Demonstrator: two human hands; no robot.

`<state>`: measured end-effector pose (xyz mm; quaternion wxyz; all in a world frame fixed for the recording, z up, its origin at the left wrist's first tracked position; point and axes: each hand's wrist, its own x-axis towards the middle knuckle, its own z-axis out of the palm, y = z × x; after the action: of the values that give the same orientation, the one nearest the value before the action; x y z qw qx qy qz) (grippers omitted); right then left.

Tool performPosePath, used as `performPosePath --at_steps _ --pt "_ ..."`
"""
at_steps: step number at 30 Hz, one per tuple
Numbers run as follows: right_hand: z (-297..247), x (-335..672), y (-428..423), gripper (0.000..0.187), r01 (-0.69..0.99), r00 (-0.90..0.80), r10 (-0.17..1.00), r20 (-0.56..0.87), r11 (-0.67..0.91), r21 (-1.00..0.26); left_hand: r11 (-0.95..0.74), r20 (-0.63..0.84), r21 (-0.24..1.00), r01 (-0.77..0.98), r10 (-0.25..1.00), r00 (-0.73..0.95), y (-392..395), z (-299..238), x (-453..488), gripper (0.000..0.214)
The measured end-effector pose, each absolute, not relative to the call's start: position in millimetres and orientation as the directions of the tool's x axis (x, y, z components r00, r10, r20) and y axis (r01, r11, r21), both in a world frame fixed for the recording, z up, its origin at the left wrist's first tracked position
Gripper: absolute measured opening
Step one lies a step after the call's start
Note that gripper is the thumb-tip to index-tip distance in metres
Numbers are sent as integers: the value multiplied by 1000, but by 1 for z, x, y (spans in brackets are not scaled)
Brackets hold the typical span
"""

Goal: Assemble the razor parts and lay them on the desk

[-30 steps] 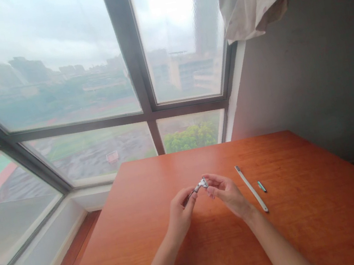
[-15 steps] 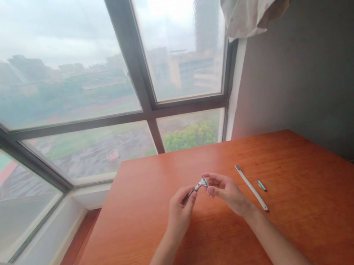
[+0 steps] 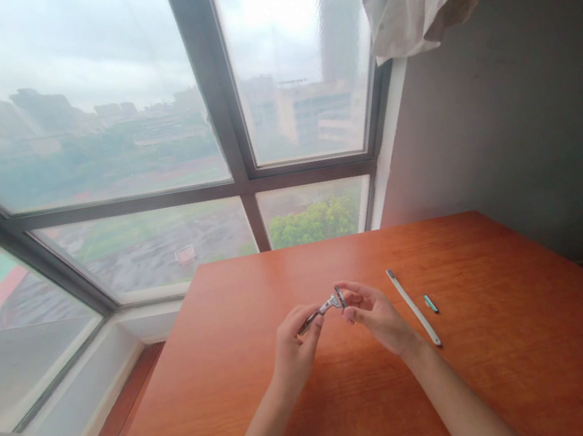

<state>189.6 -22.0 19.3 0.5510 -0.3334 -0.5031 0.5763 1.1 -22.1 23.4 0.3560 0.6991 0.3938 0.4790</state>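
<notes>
Hands, two: the left hand (image 3: 294, 341) is pinching the handle of one silver razor (image 3: 329, 304), tilted above the bench (image 3: 517, 343); the right hand (image 3: 381, 315) is curving half-open about the razor's head, its grip uncertain. One pale, dark-tipped stick (image 3: 414, 309) is lying to the right; one small green piece (image 3: 431, 304) is resting just beside it. Beyond, one window frame (image 3: 296, 178) is standing.
</notes>
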Motion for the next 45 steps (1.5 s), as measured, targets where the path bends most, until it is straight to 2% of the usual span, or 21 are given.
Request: performPosePath --at_steps 8,37,45 --pt "18 190 -21 45 -320 -194 966 170 102 -942 -455 407 861 225 884 232 -22 26 2 24" --pt "19 193 -22 45 -222 -160 977 141 104 -969 -430 350 869 244 883 311 -18 25 -3 29" --pt "18 191 -22 43 -258 -169 978 123 77 -963 -436 344 860 266 880 329 -18 24 -4 27"
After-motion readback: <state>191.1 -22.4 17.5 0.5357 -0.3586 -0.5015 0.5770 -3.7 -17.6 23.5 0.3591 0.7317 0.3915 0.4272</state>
